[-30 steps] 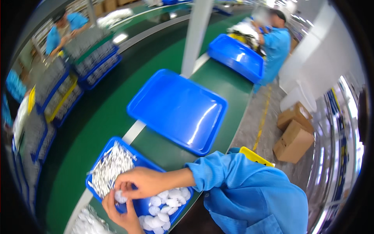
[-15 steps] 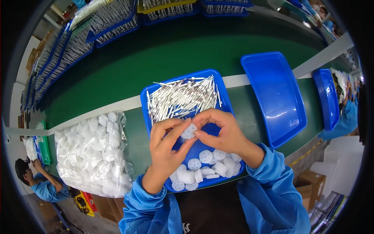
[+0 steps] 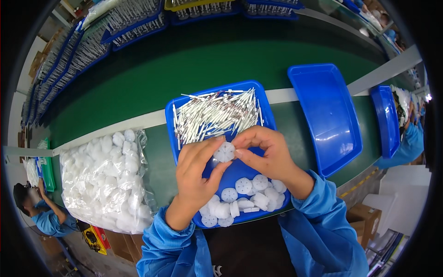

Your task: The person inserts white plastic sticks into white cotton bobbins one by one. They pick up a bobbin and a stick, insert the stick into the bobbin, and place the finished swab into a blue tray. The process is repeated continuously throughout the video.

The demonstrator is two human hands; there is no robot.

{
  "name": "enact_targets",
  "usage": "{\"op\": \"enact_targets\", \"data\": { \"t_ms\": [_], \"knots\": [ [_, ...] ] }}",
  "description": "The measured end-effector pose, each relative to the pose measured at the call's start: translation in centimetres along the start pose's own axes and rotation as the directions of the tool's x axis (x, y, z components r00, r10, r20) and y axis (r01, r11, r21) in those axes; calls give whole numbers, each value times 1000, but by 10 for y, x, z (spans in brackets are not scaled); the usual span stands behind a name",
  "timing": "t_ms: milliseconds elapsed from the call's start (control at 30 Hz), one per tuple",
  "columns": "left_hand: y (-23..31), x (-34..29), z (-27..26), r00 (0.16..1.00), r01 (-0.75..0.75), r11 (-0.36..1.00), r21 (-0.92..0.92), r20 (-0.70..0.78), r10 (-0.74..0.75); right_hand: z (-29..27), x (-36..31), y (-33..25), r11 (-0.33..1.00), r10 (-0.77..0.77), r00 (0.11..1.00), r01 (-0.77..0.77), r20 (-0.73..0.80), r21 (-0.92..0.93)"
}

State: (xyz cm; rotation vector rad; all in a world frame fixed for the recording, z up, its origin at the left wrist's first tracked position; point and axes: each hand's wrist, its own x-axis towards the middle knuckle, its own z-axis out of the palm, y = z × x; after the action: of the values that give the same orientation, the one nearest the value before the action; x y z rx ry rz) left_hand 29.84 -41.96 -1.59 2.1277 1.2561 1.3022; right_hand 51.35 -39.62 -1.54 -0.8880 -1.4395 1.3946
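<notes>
A round translucent white plastic disc with small holes is held up between my two hands, over the middle of a blue tray. My left hand pinches it by its left side with thumb and fingers. From the other side my right hand is closed, thumb and forefinger meeting at the disc's right edge; whether a small part sits between those fingertips I cannot make out. Thin white sticks fill the tray's far half. Several loose discs lie in its near half, some flat, some on edge.
A clear bag full of white discs lies left of the tray. Right of it is an empty blue tray, and a further blue tray stands beyond. Stacked trays of upright thin parts line the far left. Co-workers sit at both sides.
The disc has turned so that its round face shows more fully. My right fingertips have shifted slightly along its edge, and the view has moved a little.
</notes>
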Motion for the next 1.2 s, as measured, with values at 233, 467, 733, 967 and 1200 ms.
{"op": "enact_targets", "data": {
  "t_ms": [233, 467, 733, 967, 1200],
  "knots": [
    [-1, -2, -1, 999, -19, 1000, -11, 50, 19, -2, 2, 7, 972, 210, 977, -213, 35, 95],
    [5, -5, 1, 1000, 22, 1000, 0, 13, -22, -3, 0, 9, 984, 48, 991, -68, 122, 165],
    [-20, -4, 2, 925, 144, 926, -350, -286, -252, -8, 4, -16, 659, -113, 963, 256, 244, -707],
    [-27, 3, -3, 713, 273, 703, -657, -353, -606, 69, 34, 38, 123, -322, 842, 491, 433, -862],
    [-31, -2, -7, 739, 298, 683, -667, -291, -607, 17, 19, 13, 549, -301, 920, 382, 251, -743]
  ]
}}
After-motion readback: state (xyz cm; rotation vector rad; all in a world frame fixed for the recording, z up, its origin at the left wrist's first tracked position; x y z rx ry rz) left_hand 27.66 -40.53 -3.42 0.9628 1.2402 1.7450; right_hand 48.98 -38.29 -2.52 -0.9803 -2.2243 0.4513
